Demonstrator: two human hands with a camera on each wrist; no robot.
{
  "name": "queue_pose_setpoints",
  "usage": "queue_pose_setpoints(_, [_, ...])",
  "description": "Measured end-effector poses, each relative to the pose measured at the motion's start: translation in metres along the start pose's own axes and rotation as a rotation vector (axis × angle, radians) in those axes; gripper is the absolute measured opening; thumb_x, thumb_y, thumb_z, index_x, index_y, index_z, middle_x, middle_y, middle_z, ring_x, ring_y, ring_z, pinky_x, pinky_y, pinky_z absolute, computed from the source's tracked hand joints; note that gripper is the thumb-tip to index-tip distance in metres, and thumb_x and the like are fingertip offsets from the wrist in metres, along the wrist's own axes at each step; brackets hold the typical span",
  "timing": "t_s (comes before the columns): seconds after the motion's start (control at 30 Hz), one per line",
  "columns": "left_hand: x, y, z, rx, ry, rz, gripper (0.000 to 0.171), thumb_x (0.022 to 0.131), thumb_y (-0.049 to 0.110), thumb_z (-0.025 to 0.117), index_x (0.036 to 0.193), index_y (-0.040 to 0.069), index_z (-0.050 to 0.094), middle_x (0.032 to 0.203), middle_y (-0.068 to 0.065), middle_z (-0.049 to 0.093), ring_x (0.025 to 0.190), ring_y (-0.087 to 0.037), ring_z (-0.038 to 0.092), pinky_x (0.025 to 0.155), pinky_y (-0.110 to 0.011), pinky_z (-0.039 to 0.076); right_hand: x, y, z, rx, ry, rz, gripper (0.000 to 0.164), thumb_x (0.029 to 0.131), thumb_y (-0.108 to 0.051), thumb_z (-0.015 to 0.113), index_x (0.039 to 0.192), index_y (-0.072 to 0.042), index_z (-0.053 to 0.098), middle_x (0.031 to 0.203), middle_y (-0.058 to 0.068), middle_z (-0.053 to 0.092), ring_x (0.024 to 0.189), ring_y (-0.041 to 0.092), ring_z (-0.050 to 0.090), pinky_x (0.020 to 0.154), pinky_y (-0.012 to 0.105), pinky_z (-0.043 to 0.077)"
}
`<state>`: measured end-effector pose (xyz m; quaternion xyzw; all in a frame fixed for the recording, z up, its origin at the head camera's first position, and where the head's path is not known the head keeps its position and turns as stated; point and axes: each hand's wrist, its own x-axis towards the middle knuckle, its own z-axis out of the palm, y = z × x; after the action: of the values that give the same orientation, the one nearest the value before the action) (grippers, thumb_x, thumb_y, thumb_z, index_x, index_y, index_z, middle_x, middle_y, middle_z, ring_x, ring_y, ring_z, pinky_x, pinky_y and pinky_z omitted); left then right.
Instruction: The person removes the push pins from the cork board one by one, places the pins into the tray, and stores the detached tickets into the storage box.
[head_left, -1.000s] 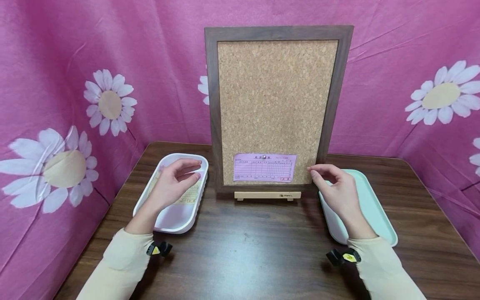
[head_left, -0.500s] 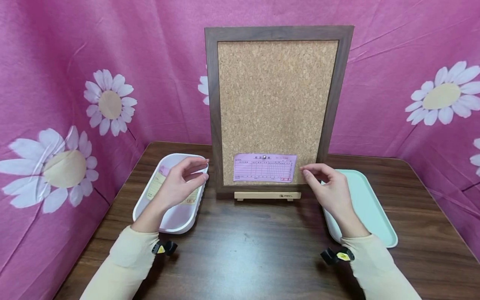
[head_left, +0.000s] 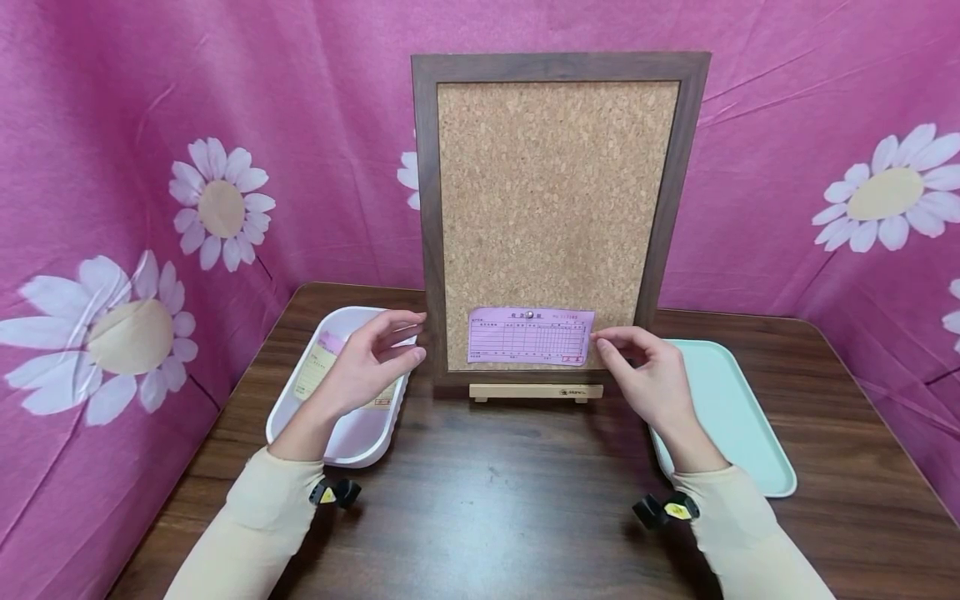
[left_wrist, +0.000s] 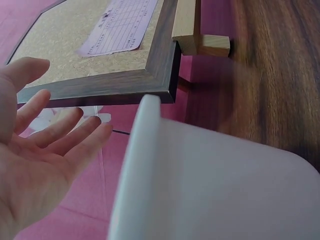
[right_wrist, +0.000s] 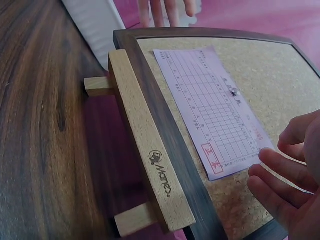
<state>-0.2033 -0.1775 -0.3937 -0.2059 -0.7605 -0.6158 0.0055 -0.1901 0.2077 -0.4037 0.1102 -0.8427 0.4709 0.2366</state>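
Note:
A purple printed receipt slip [head_left: 517,340] hangs low on the framed corkboard [head_left: 555,200]. A silver pushpin [head_left: 529,315] goes through its top edge. My right hand [head_left: 648,375] is by the slip's right edge, thumb and forefinger tips close to the paper; the right wrist view shows nothing between its loosely bent fingers. My left hand [head_left: 367,367] hovers over the white tray [head_left: 375,450], its fingertips near the board's left frame. In the left wrist view its fingers [left_wrist: 60,135] are spread, with nothing in them.
Inside the white tray lie a yellow slip [head_left: 313,372] and a partly covered purple one. A pale green tray [head_left: 738,417] stands on the right. The board rests on a wooden easel [head_left: 536,391] on the dark wood table [head_left: 487,500], before a pink flowered curtain [head_left: 337,125].
My right hand has moved left, from the board's right frame to the slip's right edge. My left hand has shifted right toward the board. The slip stays pinned in place.

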Motion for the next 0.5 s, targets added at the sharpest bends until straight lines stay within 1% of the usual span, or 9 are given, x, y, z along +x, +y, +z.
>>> queue_pose_setpoints(0.03, [0.000, 0.000, 0.000, -0.001, -0.004, -0.005, 0.045, 0.096, -0.011, 0.069, 0.139, -0.012, 0.056, 0.151, -0.031, 0.058, 0.145, -0.050, 0.054, 0.111, -0.032, 0.055, 0.000, 0.000, 0.001, 0.003, -0.002, -0.002, 0.010, 0.099, -0.001, 0.074, 0.105, 0.000, 0.081, 0.098, 0.021, 0.081, 0.079, -0.016, 0.063, 0.072, 0.006, 0.048])
queue_pose_setpoints(0.17, [0.002, 0.000, 0.001, 0.007, -0.017, -0.014, 0.044, 0.096, -0.009, 0.069, 0.139, -0.012, 0.057, 0.153, -0.030, 0.056, 0.146, -0.046, 0.055, 0.114, -0.043, 0.053, 0.001, -0.001, 0.004, 0.002, -0.010, -0.002, 0.010, 0.099, -0.001, 0.074, 0.106, -0.001, 0.082, 0.097, 0.020, 0.081, 0.077, -0.016, 0.062, 0.069, 0.007, 0.048])
queue_pose_setpoints(0.37, [0.005, -0.001, 0.003, 0.012, -0.043, -0.025, 0.044, 0.097, -0.007, 0.069, 0.140, -0.011, 0.058, 0.154, -0.031, 0.055, 0.146, -0.047, 0.054, 0.118, -0.056, 0.047, 0.001, -0.004, 0.008, 0.021, -0.031, 0.022, 0.011, 0.099, -0.004, 0.075, 0.107, -0.001, 0.082, 0.097, 0.019, 0.080, 0.074, -0.011, 0.061, 0.066, 0.009, 0.048])
queue_pose_setpoints(0.5, [0.009, -0.001, 0.006, 0.046, -0.073, -0.040, 0.044, 0.098, -0.002, 0.071, 0.140, -0.007, 0.060, 0.150, -0.029, 0.058, 0.144, -0.046, 0.056, 0.121, -0.057, 0.046, 0.002, -0.005, 0.012, 0.050, -0.038, 0.034, 0.011, 0.099, -0.004, 0.075, 0.107, -0.001, 0.082, 0.099, 0.019, 0.080, 0.078, -0.009, 0.062, 0.069, 0.008, 0.049])
